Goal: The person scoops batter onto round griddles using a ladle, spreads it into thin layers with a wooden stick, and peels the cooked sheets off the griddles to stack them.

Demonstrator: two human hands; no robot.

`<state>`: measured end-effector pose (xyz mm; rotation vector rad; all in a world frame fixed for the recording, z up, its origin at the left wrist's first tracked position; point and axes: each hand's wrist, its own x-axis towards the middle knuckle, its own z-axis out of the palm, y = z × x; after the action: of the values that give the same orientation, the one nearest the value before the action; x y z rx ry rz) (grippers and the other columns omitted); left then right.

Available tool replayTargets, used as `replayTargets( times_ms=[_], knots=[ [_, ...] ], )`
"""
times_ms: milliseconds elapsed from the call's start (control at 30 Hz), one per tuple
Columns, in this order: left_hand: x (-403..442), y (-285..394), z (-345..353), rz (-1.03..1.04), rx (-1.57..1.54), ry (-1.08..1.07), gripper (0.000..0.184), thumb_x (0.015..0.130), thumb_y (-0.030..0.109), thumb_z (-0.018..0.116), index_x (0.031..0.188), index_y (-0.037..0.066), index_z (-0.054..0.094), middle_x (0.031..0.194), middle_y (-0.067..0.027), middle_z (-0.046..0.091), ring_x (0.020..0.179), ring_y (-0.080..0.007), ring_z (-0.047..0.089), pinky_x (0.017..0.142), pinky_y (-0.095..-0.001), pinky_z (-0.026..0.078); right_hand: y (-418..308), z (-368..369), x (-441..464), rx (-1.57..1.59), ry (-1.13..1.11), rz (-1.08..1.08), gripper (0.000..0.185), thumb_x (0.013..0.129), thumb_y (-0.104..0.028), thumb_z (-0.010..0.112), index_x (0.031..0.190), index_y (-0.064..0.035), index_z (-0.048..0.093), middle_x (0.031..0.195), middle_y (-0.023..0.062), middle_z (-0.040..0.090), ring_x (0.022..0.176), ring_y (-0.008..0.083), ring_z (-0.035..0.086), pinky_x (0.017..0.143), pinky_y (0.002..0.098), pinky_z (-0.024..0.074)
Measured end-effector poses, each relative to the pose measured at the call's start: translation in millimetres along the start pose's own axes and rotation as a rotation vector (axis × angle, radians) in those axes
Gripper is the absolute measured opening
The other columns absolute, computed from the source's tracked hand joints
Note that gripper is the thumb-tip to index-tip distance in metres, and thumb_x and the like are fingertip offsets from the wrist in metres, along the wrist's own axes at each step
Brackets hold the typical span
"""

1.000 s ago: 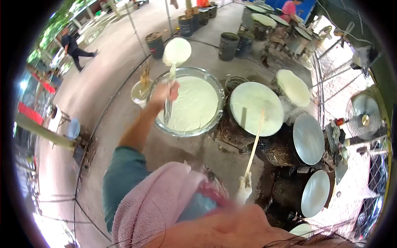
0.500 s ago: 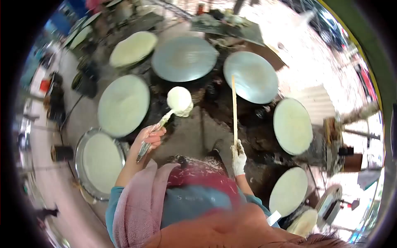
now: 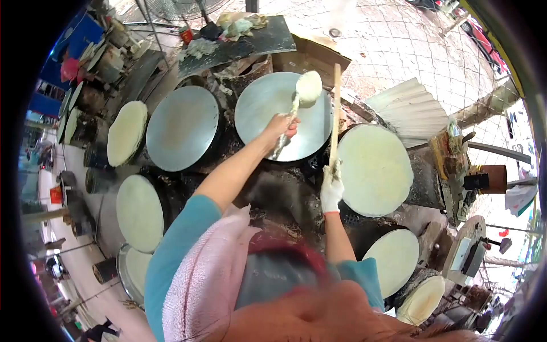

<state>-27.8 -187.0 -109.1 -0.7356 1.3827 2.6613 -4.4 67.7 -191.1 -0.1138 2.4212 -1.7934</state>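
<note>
My left hand (image 3: 282, 126) is closed round the handle of a ladle (image 3: 309, 86), whose bowl, coated with pale batter, is over the far right part of a bare grey round griddle (image 3: 262, 108). My right hand (image 3: 331, 188), in a white glove, grips a long flat wooden stick (image 3: 336, 108) that points away from me past the griddle's right edge. Beside the gloved hand, on the right, a round griddle is covered by a pale green sheet of batter (image 3: 377, 171). To the left lies another bare griddle (image 3: 182, 128).
More batter-covered rounds stand at the left (image 3: 139, 214) and lower right (image 3: 393, 262). A batter basin (image 3: 132, 268) is at the lower left. Behind the griddles are a dark board (image 3: 239, 45) with rags, a cardboard sheet (image 3: 310, 60) and wire mesh (image 3: 393, 45).
My left hand has carried the ladle forward and right, over the bare griddle. The stick has swung to the right, out from over that griddle. My view has turned rightward.
</note>
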Motion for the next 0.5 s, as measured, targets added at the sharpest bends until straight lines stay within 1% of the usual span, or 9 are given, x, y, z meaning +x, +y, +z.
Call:
replayTargets(
  times_ms=[33,67,100,200,300,333,367,433,500],
  knots=[
    [24,-15,-2,0.024,0.052,0.039,0.022,0.095,0.019,0.051,0.088,-0.002,0.053,0.06,0.0005,0.045,0.043,-0.0089,0.04,0.04,-0.0265,0.03,-7,9,8,-0.233,0.003,-0.029,0.054,0.093,-0.016,0.058,0.142,-0.0072,0.036,0.13,0.0196,0.053,0.108,0.0177,0.058,0.089,0.0316,0.0475],
    [48,-32,-9,0.048,0.103,0.076,0.022,0.093,0.019,0.054,0.087,-0.001,0.053,0.06,-0.0001,0.047,0.043,-0.0093,0.041,0.04,-0.027,0.031,-10,24,12,-0.387,0.075,-0.095,0.056,0.093,-0.028,0.058,0.144,-0.0206,0.035,0.105,0.0223,0.063,0.085,0.0259,0.066,0.072,0.0384,0.051],
    [67,-46,-16,0.073,0.154,0.11,0.021,0.091,0.019,0.058,0.086,-0.001,0.054,0.06,-0.0008,0.048,0.044,-0.0098,0.042,0.04,-0.0275,0.031,14,34,20,-0.616,0.009,0.0,0.054,0.093,-0.035,0.054,0.143,-0.0266,0.035,0.089,0.0196,0.065,0.069,0.0348,0.063,0.06,0.0441,0.0487],
    [81,-50,-40,0.13,0.404,0.189,0.022,0.087,0.018,0.063,0.095,-0.002,0.057,0.061,-0.0034,0.053,0.045,-0.0126,0.047,0.045,-0.0291,0.039,7,45,16,-0.695,-0.059,0.153,0.05,0.093,-0.04,0.05,0.14,-0.0249,0.04,0.086,0.0225,0.064,0.075,0.0385,0.063,0.062,0.044,0.0488],
    [60,-18,-66,0.09,0.651,0.281,0.031,0.084,0.018,0.064,0.107,-0.002,0.057,0.065,-0.0066,0.057,0.049,-0.0148,0.053,0.049,-0.0308,0.044,35,70,16,0.401,0.17,0.176,0.044,0.093,-0.023,0.058,0.132,-0.0045,0.05,0.084,0.0062,0.066,0.079,0.0136,0.063,0.069,0.0243,0.0488],
    [63,-18,-87,0.137,0.773,0.287,0.036,0.083,0.019,0.064,0.111,-0.002,0.056,0.073,-0.0118,0.062,0.059,-0.0199,0.06,0.056,-0.0348,0.047,32,81,19,0.578,0.159,0.315,0.029,0.094,-0.01,0.057,0.122,-0.0044,0.057,0.091,-0.0001,0.06,0.073,0.0047,0.054,0.064,0.0171,0.044],
    [66,-22,-108,0.305,0.951,0.334,0.039,0.084,0.02,0.062,0.115,-0.003,0.055,0.082,-0.0179,0.065,0.069,-0.0293,0.064,0.065,-0.0388,0.049,13,90,18,0.326,0.074,0.379,0.024,0.093,-0.014,0.059,0.115,-0.0044,0.061,0.083,-0.0027,0.058,0.067,0.0039,0.051,0.058,0.0168,0.0414],
    [68,-29,-144,0.426,0.948,0.29,0.04,0.084,0.021,0.061,0.116,-0.003,0.054,0.087,-0.0216,0.065,0.078,-0.0351,0.064,0.071,-0.0401,0.049,-39,112,23,0.435,-0.133,0.742,0.024,0.092,-0.017,0.062,0.112,-0.0048,0.062,0.081,-0.003,0.059,0.066,0.0041,0.052,0.055,0.018,0.04],
    [43,-11,-153,0.461,0.97,0.282,0.041,0.085,0.022,0.061,0.116,-0.003,0.054,0.087,-0.0231,0.064,0.078,-0.0364,0.064,0.069,-0.0407,0.05,-48,123,30,0.331,-0.098,0.584,0.025,0.091,-0.018,0.062,0.112,-0.0035,0.062,0.083,-0.0008,0.061,0.066,0.0044,0.053,0.055,0.0186,0.0411]
  ],
)
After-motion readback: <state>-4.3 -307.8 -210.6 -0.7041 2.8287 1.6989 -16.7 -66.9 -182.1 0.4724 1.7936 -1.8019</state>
